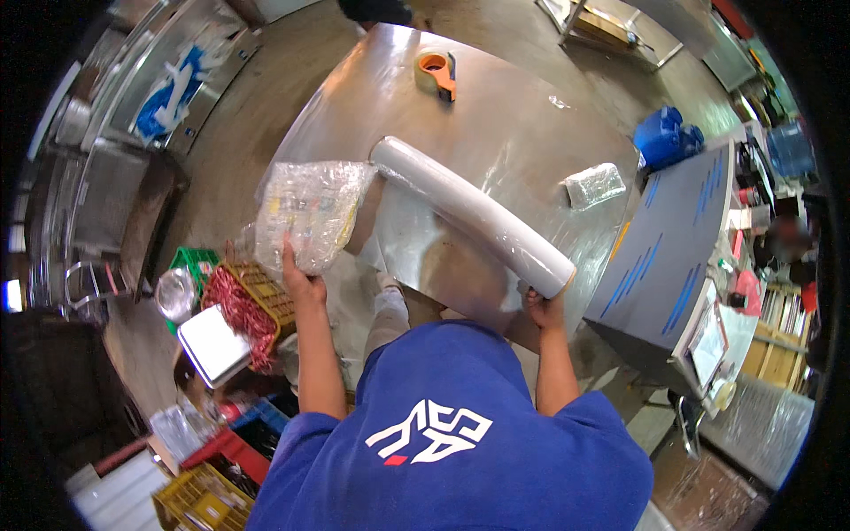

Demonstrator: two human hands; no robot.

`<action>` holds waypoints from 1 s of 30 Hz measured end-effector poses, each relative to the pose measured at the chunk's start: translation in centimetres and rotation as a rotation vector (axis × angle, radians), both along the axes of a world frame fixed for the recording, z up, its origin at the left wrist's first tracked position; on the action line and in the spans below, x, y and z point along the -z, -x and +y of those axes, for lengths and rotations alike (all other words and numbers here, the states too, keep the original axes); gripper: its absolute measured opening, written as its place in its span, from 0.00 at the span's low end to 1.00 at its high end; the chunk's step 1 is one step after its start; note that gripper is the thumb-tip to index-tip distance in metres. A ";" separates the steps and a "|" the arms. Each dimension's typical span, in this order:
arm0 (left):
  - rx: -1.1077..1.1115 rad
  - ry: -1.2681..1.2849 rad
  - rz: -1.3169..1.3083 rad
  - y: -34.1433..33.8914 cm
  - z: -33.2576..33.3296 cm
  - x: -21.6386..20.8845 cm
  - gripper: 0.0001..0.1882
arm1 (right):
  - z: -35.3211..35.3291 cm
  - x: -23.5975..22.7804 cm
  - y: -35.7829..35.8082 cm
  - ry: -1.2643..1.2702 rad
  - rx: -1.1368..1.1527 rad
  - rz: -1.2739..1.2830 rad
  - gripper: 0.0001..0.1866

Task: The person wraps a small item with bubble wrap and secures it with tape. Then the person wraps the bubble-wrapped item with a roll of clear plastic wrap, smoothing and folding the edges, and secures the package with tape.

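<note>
Packet (312, 208) is held over the tabletop (505, 115)'s left edge by left fingers (289, 254), one laid on it, others hidden, while roll (474, 217) is gripped at its near end by curled right fingers (533, 302), and could be dropped if that one-end grip slips.

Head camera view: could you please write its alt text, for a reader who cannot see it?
The left hand holds a plastic-wrapped package and the right hand grips the near end of a roll of plastic film at a metal table. An orange tape dispenser and a smaller wrapped package are on the table.
</note>
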State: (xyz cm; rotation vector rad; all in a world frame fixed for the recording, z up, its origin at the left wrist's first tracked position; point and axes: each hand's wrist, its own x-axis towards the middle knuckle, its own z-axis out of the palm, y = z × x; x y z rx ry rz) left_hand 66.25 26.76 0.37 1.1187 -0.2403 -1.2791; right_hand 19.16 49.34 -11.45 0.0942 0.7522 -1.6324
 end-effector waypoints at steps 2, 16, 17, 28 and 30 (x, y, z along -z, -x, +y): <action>0.018 -0.128 0.074 -0.4 -4.3 2.7 0.31 | 0.1 -0.7 1.2 -0.188 0.097 0.037 0.20; 0.324 -0.559 -1.140 -0.2 -21.6 10.8 0.49 | -4.6 -6.0 2.0 -1.055 0.172 0.992 0.35; 0.265 -0.517 -1.469 1.5 -21.4 10.4 0.49 | -3.9 -5.5 2.4 -1.069 0.156 1.000 0.35; 0.606 -0.447 -0.736 22.5 -11.6 2.3 0.33 | -3.1 -6.5 2.0 -1.174 0.064 1.497 0.30; 0.567 -0.413 -0.752 21.9 -11.2 3.6 0.28 | -6.1 -9.6 1.2 -1.075 0.098 1.766 0.30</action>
